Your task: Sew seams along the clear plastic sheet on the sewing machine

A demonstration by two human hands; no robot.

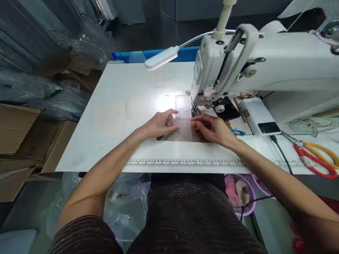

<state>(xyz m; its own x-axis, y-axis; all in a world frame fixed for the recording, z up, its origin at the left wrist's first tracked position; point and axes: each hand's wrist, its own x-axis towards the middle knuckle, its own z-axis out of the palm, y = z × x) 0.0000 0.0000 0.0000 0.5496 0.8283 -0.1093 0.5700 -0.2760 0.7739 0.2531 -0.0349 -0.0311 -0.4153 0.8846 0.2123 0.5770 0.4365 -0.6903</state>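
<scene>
Brown woven fabric piece (182, 131) lies flat on the white sewing table (119, 106), just in front of the needle and presser foot (194, 112) of the white industrial sewing machine (265, 60); its far edge sits at the foot, lit by the white gooseneck lamp (161, 58).

Left hand (160, 125): open, palm down, fingers loosely spread on the piece's left part, pressing it to the table.
Right hand (212, 128): fingers curled, tips drawn narrow at the far right edge beside the foot; pinching or only pressing, cannot tell.

Step in hand, as judged: lining the edge up under the foot; whether the foot is up or down cannot be told. Next move calls for both hands keeping the cloth flat and square to the needle, fingertips clear of it.

Long axis appears to run left to right, parallel to the printed ruler strip (185, 163) on the table's front edge; a darker line crosses the piece front to back, pointing at the foot.

Nearby, untouched: small blue-handled snips (237, 132) just right of the right hand; red- and yellow-handled scissors (317, 158) well apart at far right.
</scene>
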